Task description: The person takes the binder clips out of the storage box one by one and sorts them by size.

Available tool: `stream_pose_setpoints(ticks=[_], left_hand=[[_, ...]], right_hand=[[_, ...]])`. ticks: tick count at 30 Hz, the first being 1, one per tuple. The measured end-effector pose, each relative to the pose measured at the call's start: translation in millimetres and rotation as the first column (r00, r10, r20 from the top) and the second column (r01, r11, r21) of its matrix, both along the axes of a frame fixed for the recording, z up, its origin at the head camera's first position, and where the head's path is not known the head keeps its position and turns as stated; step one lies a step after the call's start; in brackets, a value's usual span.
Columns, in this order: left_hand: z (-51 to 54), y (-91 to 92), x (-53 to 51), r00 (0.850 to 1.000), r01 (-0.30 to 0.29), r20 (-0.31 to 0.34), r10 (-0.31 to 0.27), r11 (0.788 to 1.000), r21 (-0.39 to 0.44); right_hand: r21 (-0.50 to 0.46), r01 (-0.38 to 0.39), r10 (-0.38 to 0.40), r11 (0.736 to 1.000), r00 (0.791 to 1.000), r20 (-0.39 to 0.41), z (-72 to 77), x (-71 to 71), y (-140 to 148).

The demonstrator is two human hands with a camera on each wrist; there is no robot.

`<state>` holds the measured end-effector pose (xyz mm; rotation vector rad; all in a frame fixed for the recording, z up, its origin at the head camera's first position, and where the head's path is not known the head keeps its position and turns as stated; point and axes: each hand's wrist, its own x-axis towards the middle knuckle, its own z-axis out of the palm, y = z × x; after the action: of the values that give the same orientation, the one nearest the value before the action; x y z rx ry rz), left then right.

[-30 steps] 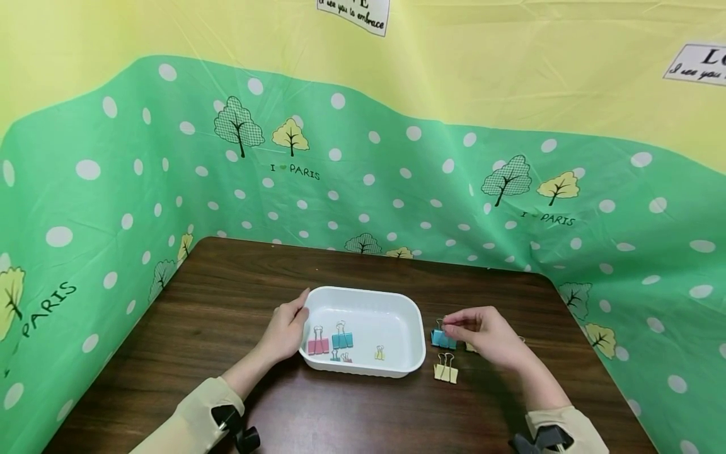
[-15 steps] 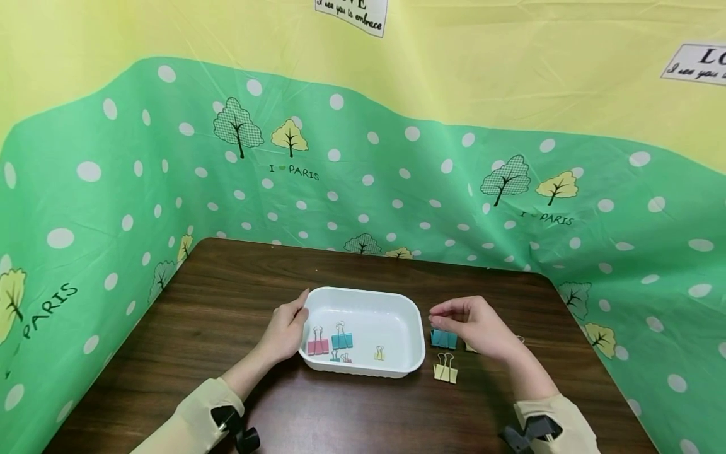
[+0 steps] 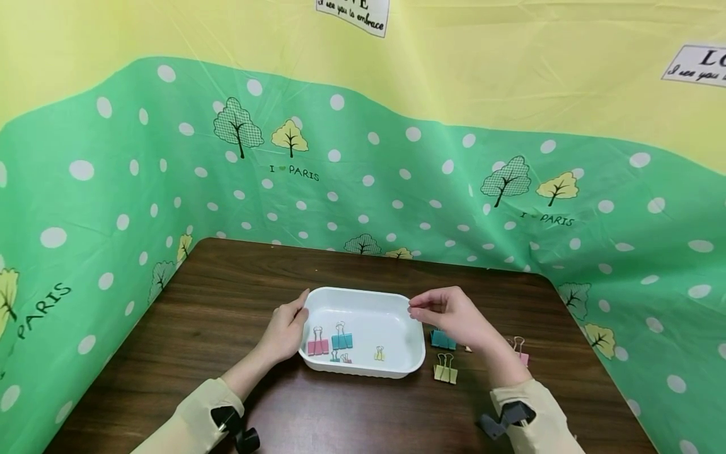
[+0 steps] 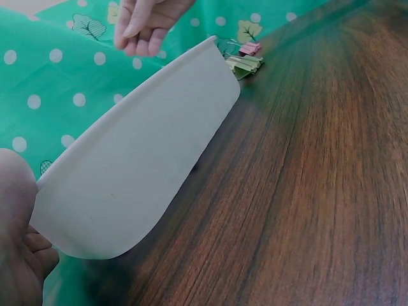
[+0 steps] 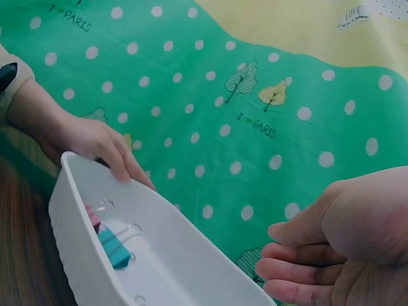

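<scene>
My left hand [image 3: 289, 325] grips the left end of the white plastic tray [image 3: 363, 293], thumb over the rim. Inside the tray lie a pink binder clip [image 3: 318, 347], a blue binder clip [image 3: 342, 341], a small yellow binder clip [image 3: 379, 355] and two tiny clips near the front wall. Over the tray's right rim hovers my right hand [image 3: 456, 318], thumb and fingertips drawn together. Whether something small is between them is hidden, also in the right wrist view, where the right hand [image 5: 331, 248] shows its palm side.
Right of the tray, on the dark wooden table [image 3: 249, 271], are a blue binder clip [image 3: 443, 339], a yellow binder clip [image 3: 445, 373] and a pink binder clip [image 3: 523, 358] partly behind the right forearm. A green and yellow cloth [image 3: 397, 202] hangs around the table.
My right hand has moved left and slightly up, from the blue binder clip on the table to the tray's right rim. The left hand and the tray have stayed put.
</scene>
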<state>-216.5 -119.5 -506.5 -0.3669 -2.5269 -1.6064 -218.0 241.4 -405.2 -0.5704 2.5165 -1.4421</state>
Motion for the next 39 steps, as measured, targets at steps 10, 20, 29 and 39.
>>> stream_pose_setpoints(ticks=[10,20,29,39], left_hand=[[-0.1,0.1,1.4,1.0,-0.01,-0.004,0.01,1.0,0.001],[0.5,0.9,1.6,1.0,-0.009,-0.008,0.009,1.0,0.014],[-1.2,-0.3,-0.2,1.0,-0.013,0.003,0.013,1.0,0.004],[-2.1,-0.3,-0.5,1.0,-0.014,0.0,0.014,1.0,-0.01]], right_hand=[[-0.009,-0.04,0.04,0.999,0.999,-0.02,-5.9,-10.2,-36.2],[-0.015,-0.054,0.054,0.998,0.999,0.005,-17.7,-17.6,-62.9],[0.002,-0.083,0.083,0.997,0.997,0.004,-21.5,-20.2,-81.0],[0.023,-0.113,0.112,0.993,0.993,0.024,-27.8,-22.3,-101.2]])
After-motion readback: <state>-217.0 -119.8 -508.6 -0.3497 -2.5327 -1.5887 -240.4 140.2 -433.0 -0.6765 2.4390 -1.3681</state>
